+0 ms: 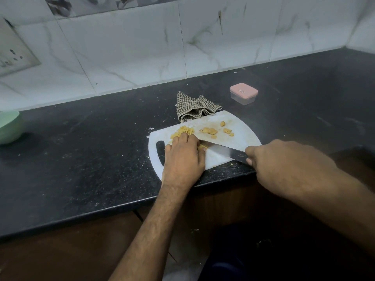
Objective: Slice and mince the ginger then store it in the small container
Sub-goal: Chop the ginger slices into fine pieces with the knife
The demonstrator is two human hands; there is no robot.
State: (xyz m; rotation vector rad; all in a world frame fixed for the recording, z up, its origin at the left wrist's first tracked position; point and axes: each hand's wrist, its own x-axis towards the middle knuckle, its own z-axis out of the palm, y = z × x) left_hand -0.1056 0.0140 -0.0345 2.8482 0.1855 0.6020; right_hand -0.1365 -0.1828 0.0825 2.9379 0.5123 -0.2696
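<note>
Left hand [183, 157] fingers curl, pinning fibrous, slippery yellow ginger pieces [183, 131] on the white plastic cutting board [241, 130]; right hand [284, 159] grips the steel knife [225, 151]

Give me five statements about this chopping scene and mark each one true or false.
1. The right hand holds the knife over the white cutting board. True.
2. The small container stands open with ginger inside. False: its pink lid is on, and it sits on the counter beyond the board.
3. The left hand rests on the board, its fingers at the sliced ginger beside the blade. True.
4. The checked cloth lies under the green bowl. False: the cloth lies at the board's far edge, while the bowl is far off at the left.
5. Larger ginger chunks lie on the board past the blade. True.
</note>
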